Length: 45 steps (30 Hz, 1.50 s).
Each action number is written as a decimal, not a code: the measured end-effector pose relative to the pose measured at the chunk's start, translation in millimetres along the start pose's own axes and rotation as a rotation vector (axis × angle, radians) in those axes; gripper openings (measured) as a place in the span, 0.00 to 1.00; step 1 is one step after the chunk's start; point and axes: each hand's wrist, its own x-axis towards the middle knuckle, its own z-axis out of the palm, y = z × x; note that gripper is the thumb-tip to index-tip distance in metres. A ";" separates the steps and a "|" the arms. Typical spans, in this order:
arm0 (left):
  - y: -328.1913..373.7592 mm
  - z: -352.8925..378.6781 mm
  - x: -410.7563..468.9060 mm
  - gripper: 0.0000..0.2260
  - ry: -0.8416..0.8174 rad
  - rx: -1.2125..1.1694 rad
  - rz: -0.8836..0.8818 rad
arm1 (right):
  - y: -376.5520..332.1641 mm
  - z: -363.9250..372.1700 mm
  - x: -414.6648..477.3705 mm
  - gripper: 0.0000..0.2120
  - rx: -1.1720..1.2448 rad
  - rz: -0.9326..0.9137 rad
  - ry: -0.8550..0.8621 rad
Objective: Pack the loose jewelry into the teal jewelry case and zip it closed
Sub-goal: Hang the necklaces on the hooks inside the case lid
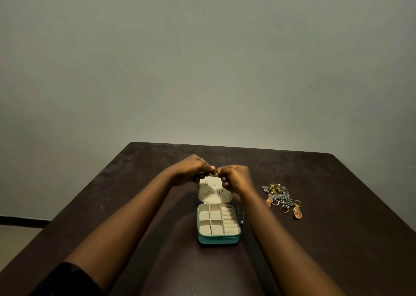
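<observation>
Hands meet at the far top edge of the case lid: left hand (191, 169) and right hand (235, 178) both w/ fingers curled in tight, fingertips pinching a tiny gold bit (216, 171) between them; too small to tell what it is. Just below the hands, on the near side, the teal jewelry case (218, 239) lies open on the table (135, 205), lid (215, 200) propped up w/ cream lining facing the person. A thin gold chain (213, 191) runs across that lining, just left of the right hand's knuckles. Case base sits between the two forearms: cream compartments toward the left arm, ring rolls toward the right. Zip pull (242, 222) hangs by the right forearm. Loose jewelry (281, 196) (silvery pieces, rings, orange-ish earrings) sits in a heap on the table to the right of the right hand, apart from it. Black sleeve (67, 280) on the left upper arm.
</observation>
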 end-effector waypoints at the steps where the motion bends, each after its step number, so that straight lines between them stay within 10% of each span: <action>1: -4.3 0.3 1.2 0.07 0.016 0.004 -0.012 | 3.0 0.5 2.5 0.08 -0.014 0.021 0.030; 17: -52.7 17.3 42.4 0.05 0.592 0.465 0.011 | 43.0 31.9 35.3 0.12 -0.706 -0.232 0.273; 37: -47.0 19.8 43.3 0.12 0.405 0.554 -0.316 | 55.3 37.6 38.3 0.11 -0.907 -0.184 0.166; 45: -44.6 5.8 40.2 0.07 0.341 0.256 -0.437 | 45.8 32.8 31.6 0.11 -0.752 -0.080 0.174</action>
